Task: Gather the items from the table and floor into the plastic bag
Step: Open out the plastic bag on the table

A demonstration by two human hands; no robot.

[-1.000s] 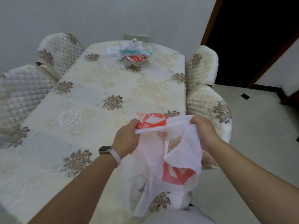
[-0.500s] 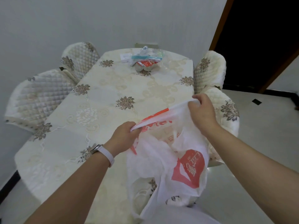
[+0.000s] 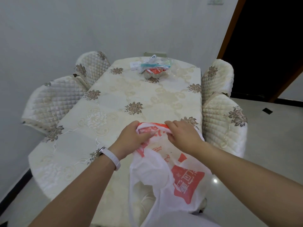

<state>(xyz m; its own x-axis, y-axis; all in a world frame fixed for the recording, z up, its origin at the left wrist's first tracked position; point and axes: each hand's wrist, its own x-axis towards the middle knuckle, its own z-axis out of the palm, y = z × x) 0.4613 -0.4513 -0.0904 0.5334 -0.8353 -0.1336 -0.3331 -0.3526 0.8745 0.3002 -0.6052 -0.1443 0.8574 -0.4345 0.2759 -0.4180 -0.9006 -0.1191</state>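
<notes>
left hand (image 3: 131, 136), right hand (image 3: 183, 136): gripping plastic bag (image 3: 164, 171) rim over counter (image 3: 114, 99); item pile (image 3: 151, 69) sitting at far end; chairs (image 3: 218, 76) flanking.

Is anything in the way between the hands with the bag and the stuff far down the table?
Nothing visible. Only cream floral tablecloth lies between the left hand and right hand, gripping the white-and-red plastic bag, and the far pile of packets.

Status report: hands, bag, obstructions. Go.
Left hand and right hand both grip plastic bag rim. Items piled at table far end, not bagged. Chairs flank both sides.
</notes>
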